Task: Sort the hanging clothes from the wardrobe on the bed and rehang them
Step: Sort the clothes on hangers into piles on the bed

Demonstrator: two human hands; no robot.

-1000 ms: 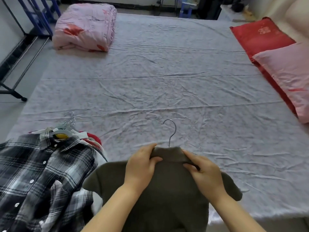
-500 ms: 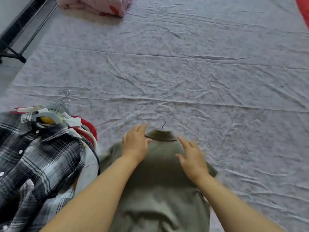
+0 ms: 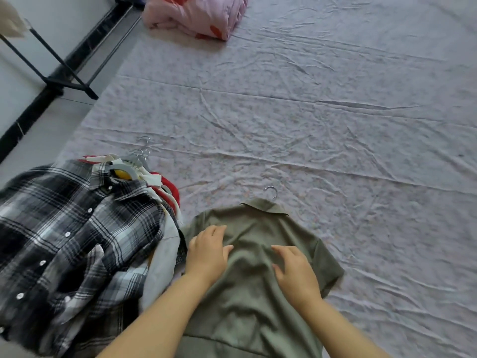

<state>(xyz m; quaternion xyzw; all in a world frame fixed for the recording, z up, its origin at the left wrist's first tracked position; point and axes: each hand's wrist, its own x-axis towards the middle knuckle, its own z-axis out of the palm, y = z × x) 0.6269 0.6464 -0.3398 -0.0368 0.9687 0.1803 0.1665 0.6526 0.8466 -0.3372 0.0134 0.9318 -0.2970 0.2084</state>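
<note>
Palms down, fingers loose and holding nothing, the left hand (image 3: 206, 253) and right hand (image 3: 296, 273) rest on an olive green shirt (image 3: 255, 301). It lies spread on the bed sheet (image 3: 322, 130), a metal hanger hook (image 3: 271, 191) showing above its collar. Just to its left, a plaid shirt (image 3: 64, 228) tops a pile of hangered clothes.

Left hand (image 3: 206, 257) and right hand (image 3: 296, 275) are bare, as are both forearms (image 3: 160, 313).

You see soft, even light across the bed (image 3: 335, 112), with faint shadows in its creases. The rack (image 3: 55, 56) at upper left looks blurred, and the wide lens bends your edges.
</note>
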